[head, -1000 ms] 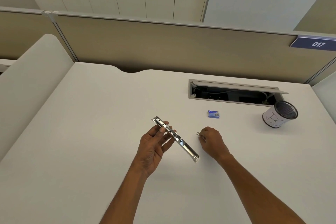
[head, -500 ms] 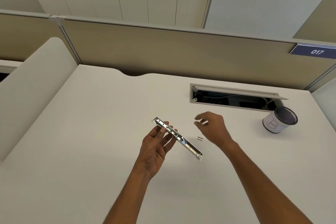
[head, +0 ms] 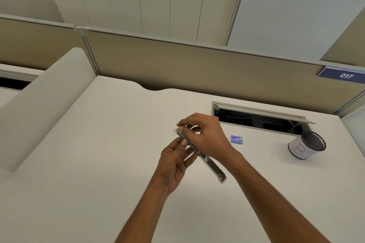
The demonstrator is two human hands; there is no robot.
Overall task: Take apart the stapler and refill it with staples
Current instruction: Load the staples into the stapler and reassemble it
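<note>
The left hand (head: 173,163), palm up, grips the metal rail (head: 214,169) from seven o'clock; the right hand (head: 207,136) arches over, fingertips pinching its ten-o'clock end.

Shiny chrome-silver for the long metal stapler rail (head: 212,164). Blue for the little cardboard staple box (head: 237,139). White outside, black mesh inside on the round pen cup (head: 298,149). Plain off-white counter (head: 98,154).

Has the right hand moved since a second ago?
Yes. The right hand went from in front of the staple box to its left, onto the far end of the metal rail.
</note>
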